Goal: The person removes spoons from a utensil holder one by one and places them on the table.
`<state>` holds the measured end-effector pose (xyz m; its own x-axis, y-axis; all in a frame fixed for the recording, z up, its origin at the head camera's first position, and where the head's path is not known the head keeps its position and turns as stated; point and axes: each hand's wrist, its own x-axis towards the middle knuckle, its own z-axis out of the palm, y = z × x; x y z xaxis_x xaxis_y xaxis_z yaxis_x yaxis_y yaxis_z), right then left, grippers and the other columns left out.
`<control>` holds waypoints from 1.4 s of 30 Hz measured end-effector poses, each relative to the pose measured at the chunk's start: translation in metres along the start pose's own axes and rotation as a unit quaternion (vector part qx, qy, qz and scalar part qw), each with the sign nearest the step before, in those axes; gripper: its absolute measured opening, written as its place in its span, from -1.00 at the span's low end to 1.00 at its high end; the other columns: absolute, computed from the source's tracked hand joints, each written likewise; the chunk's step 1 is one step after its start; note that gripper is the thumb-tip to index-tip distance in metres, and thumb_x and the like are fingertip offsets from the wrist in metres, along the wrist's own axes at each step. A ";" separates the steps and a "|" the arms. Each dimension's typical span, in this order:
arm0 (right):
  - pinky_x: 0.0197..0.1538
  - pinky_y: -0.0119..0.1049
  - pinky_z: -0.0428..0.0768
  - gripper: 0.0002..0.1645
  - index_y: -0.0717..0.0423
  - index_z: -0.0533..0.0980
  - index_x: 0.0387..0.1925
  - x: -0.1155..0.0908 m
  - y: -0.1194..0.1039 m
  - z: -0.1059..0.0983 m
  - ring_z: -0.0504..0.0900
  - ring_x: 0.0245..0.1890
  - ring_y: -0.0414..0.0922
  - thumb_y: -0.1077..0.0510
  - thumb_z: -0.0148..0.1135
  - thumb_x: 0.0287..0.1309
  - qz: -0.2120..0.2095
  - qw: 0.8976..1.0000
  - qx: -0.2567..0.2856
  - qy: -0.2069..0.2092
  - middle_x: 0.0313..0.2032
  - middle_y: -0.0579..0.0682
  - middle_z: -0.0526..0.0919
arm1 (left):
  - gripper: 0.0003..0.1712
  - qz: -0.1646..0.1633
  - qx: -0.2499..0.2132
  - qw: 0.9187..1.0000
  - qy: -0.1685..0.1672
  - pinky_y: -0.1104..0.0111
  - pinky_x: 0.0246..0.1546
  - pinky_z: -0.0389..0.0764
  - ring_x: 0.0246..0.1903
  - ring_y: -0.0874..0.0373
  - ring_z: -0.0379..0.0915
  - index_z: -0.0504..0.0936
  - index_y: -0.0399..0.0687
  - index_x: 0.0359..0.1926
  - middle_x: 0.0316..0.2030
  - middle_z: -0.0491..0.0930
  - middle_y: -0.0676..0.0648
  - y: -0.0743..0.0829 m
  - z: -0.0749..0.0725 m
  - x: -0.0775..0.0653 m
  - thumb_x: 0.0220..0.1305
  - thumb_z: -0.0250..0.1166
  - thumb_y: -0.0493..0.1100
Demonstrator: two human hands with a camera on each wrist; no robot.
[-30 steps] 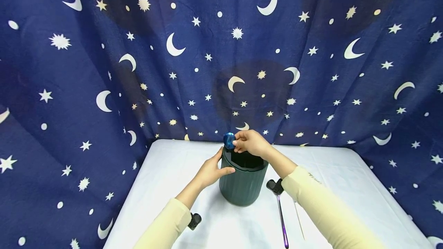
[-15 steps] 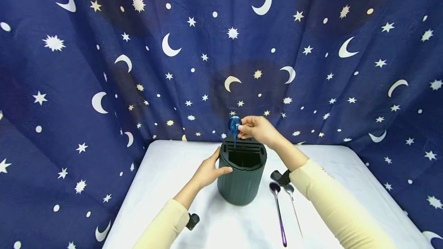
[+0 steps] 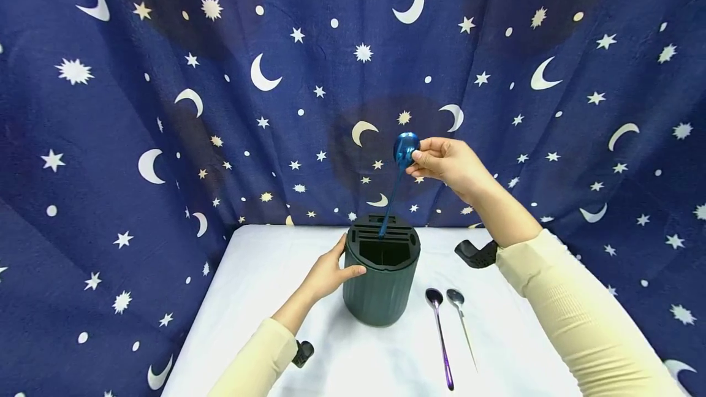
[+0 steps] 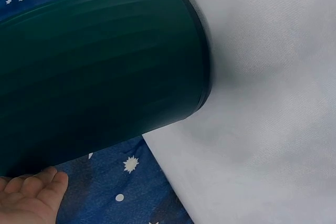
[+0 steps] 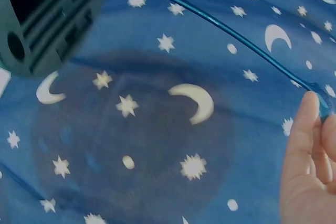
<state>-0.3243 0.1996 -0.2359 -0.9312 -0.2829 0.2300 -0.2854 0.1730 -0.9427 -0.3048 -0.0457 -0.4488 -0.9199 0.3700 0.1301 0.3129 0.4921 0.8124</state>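
Observation:
A dark green, ribbed utensil holder (image 3: 380, 296) with a slotted black top stands upright on the table. My left hand (image 3: 325, 276) grips its upper left side, thumb at the front near the rim; in the left wrist view the holder (image 4: 105, 66) fills the upper left, above my left fingers (image 4: 52, 187). High above the holder, my right hand (image 3: 455, 167) pinches a shiny blue spoon (image 3: 406, 144) by its bowl. The spoon's handle slants down to the left, its end overlapping the slotted top. In the right wrist view, the long handle (image 5: 220, 24) runs from my fingertips towards the holder (image 5: 39, 56).
On the white-covered table (image 3: 265, 274), a purple spoon (image 3: 434, 297) and a silver spoon (image 3: 455, 297) lie side by side, right of the holder. A dark blue curtain (image 3: 309, 121) with moons and stars hangs behind and at both sides.
My right hand has risen and moved right with the blue spoon, bringing its handle into view above the holder. Both table spoons are now uncovered. My left hand keeps its grip.

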 end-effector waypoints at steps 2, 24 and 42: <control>-0.19 -0.35 0.59 -0.77 0.43 0.40 -0.17 -0.002 -0.009 -0.008 0.66 -0.39 -0.17 0.28 0.09 0.24 -0.009 1.000 0.018 0.013 -0.44 0.02 0.67 | 0.10 -0.006 0.002 1.000 0.001 0.07 0.19 0.21 0.27 0.00 0.09 -0.06 -0.06 0.43 0.32 0.16 -0.12 -0.002 0.000 0.000 0.04 0.28 0.27; -0.22 -0.46 0.57 -0.69 0.30 0.37 -0.16 -0.045 0.024 -0.104 0.63 -0.39 -0.26 0.10 0.08 0.25 0.042 0.991 -0.038 0.119 -0.43 -0.12 0.64 | 0.06 -0.008 -0.003 1.000 0.002 0.04 0.19 0.21 0.28 -0.01 0.08 -0.05 0.02 0.44 0.33 0.14 -0.08 -0.002 -0.008 -0.004 0.06 0.29 0.25; -0.26 -0.48 0.57 -0.49 0.60 0.14 0.09 -0.085 0.140 -0.144 0.58 -0.46 -0.34 0.20 -0.08 0.36 0.168 0.975 -0.047 0.136 -0.49 -0.18 0.58 | 0.08 -0.003 0.000 1.000 -0.004 0.04 0.19 0.20 0.28 0.00 0.07 -0.05 -0.04 0.44 0.33 0.13 -0.10 0.000 -0.001 0.000 0.05 0.29 0.26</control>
<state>-0.3178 0.3842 -0.3527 -0.9978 0.0632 -0.0205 0.0387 0.3019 -0.9526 -0.3052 -0.0465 -0.4487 -0.9202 0.3726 0.1204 0.3068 0.4948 0.8130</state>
